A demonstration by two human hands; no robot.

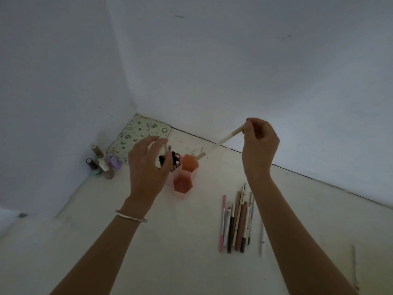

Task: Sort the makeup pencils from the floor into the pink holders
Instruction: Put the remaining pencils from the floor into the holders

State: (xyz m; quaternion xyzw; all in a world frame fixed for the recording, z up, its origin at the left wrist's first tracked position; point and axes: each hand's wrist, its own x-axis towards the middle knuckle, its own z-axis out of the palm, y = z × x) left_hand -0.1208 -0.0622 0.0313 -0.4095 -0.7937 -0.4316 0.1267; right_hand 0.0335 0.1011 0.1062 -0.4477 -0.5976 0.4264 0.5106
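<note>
While the right hand (259,145) pinches the upper end of a long, slim cream-coloured makeup pencil (225,139) between thumb and fingertips, the pencil slants down to the left. Its lower tip sits at the mouth of the far translucent pink hexagonal holder (190,166). From here I can't say whether the tip is inside yet.

The left hand (146,165) hovers over the left pink holder (177,167), which is crammed with dark-capped pencils. Its fingers are loosely spread and curved, and a pale stick shows by the thumb, but I cannot tell whether it is pinched. The near pink holder (182,185) looks empty.

A row of mixed pink, brown, white and dark makeup pencils (237,222) lies on the pale floor to the right, near the right forearm. A lone white pencil (262,237) lies just beside the row.

These pencils look light, stiff and smooth, so a fingertip pinch should do. I'd take them mid-barrel to lift them off the floor, then shift to the top end to drop them in upright. The tips or leads may be brittle, so lowering seems wiser than dropping. The holders seem light enough to tip if knocked.

In the far left corner stand small nail-polish bottles (102,162) and a green floral mat (140,133).
</note>
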